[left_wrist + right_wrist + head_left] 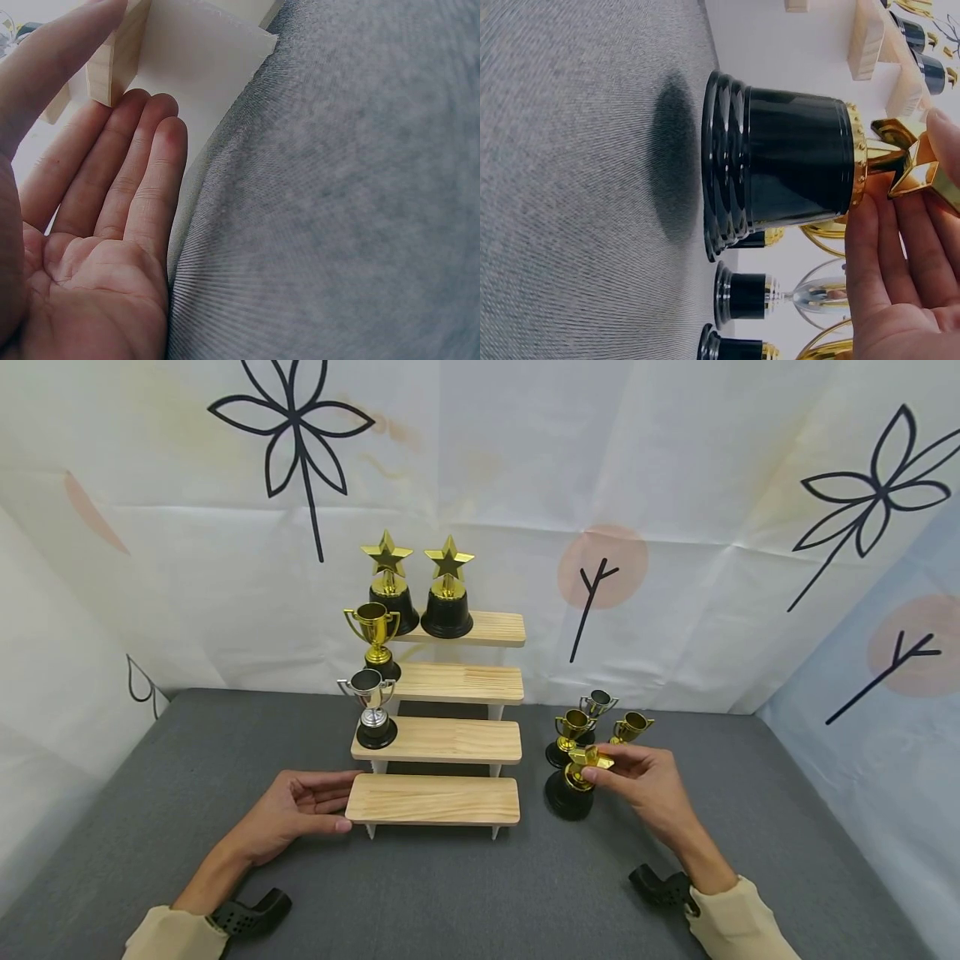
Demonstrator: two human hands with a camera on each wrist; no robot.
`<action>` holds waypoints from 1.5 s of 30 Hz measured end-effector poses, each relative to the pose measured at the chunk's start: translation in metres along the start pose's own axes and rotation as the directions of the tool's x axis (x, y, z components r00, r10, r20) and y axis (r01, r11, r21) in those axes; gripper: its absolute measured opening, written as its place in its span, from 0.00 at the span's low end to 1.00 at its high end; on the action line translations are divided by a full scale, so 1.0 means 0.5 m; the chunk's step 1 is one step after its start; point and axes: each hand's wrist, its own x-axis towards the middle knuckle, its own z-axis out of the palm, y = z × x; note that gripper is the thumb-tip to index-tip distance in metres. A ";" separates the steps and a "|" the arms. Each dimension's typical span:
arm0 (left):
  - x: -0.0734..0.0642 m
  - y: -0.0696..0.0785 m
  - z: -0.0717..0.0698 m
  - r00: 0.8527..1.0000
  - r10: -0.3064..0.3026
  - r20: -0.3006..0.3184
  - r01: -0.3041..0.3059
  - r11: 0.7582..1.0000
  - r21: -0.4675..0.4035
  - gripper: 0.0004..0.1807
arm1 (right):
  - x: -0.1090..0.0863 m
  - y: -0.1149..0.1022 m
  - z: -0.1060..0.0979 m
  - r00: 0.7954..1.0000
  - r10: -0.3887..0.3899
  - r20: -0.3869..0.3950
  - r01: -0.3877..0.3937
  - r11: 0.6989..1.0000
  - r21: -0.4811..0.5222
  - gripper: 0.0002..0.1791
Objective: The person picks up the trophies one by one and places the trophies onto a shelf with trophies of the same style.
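My right hand (648, 785) pinches a gold star trophy (568, 797) by its star, between thumb and fingers. In the right wrist view its black base (799, 157) hangs just over the grey cloth, with a dark shadow beneath. My left hand (281, 817) is at the left end of the lowest step (432, 798) of a wooden tiered stand, its fingers extended. In the left wrist view, the fingertips (161, 105) meet the step's end and the thumb lies across it. Close behind the held trophy are a gold cup (573, 722), a silver cup (598, 702) and another gold cup (633, 723).
Two star trophies, one at left (386, 585) and one at right (447, 610), stand on the top step. A gold cup trophy (375, 627) and a silver one (371, 693) stand at the left ends of the steps below. A patterned white cloth (495, 485) hangs behind.
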 end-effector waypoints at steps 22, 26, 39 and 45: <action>0.001 0.001 0.001 1.000 -0.020 -0.019 0.021 0.999 0.034 0.36 | -0.004 -0.030 -0.003 0.999 0.014 -0.036 -0.015 1.000 -0.027 0.21; 0.001 0.001 0.002 0.999 -0.024 -0.024 0.025 0.999 0.038 0.36 | -0.003 -0.035 -0.006 0.999 0.006 -0.043 -0.009 0.999 -0.048 0.21; 0.001 0.002 0.003 1.000 -0.018 -0.024 0.019 0.999 0.044 0.36 | -0.003 -0.061 -0.008 0.997 -0.040 -0.062 0.035 0.997 -0.068 0.20; 0.001 0.004 0.003 1.000 -0.018 -0.024 0.019 0.999 0.046 0.36 | -0.001 -0.069 -0.010 0.997 -0.051 -0.062 0.047 0.997 -0.058 0.19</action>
